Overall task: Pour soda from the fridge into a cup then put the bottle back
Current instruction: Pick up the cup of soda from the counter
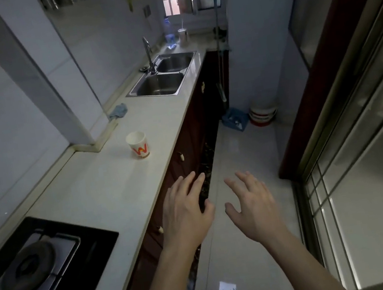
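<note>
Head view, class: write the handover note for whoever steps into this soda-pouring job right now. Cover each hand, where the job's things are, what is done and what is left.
Left hand: open, holds nothing, out over the counter's front edge.
Right hand: open, holds nothing, over the floor.
Paper cup: upright on the counter, between the hob and the sink; looks empty.
Soda bottle and fridge: not in view.
Done: nothing that shows.
Left: fetch the soda from the fridge, pour into the cup, return the bottle.
</note>
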Available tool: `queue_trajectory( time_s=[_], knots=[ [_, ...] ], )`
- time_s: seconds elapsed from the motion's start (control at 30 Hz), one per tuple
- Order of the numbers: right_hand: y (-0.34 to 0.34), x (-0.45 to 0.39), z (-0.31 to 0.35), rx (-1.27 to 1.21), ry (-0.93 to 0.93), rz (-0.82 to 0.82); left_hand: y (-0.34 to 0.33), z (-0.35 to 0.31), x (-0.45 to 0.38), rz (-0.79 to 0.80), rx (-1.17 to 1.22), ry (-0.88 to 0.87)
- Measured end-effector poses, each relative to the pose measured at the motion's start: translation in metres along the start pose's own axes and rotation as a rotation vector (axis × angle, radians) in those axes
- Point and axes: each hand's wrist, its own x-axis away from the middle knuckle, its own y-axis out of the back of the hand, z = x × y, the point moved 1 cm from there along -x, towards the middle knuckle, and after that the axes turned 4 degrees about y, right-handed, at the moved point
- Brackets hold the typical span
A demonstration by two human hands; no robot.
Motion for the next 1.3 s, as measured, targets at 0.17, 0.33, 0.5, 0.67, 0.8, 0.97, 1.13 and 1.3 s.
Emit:
queue_trajectory(
  time_s=[0.17,0.33,0.5,0.67,0.8,0.97,1.13,1.3],
  knots=[
    [-0.015,-0.04,-0.027,0.02,-0.014,0.036,-0.023,0.0,-0.061,0.025,-0.015,-0.003],
    [-0.03,-0.109,-0.049,0.034,-0.011,0.076,-0.05,0.007,-0.129,0.049,-0.024,-0.009],
    [-0.048,-0.204,-0.066,0.044,0.005,0.092,-0.07,0.029,-0.223,0.029,-0.004,-0.011],
    [-0.063,-0.317,-0.074,0.068,0.041,0.127,-0.076,0.055,-0.32,-0.007,0.012,0.012],
    [-0.08,-0.395,-0.063,0.057,0.106,0.113,-0.068,0.086,-0.379,-0.055,-0.014,0.075],
    [-0.118,-0.458,-0.04,0.013,0.208,0.201,-0.059,0.134,-0.418,-0.065,-0.01,0.229],
    [-0.167,-0.516,-0.009,-0.022,0.362,0.34,-0.059,0.19,-0.432,-0.126,-0.071,0.424],
    [-0.219,-0.565,0.024,-0.07,0.585,0.474,-0.055,0.231,-0.432,-0.149,-0.086,0.703]
  ],
)
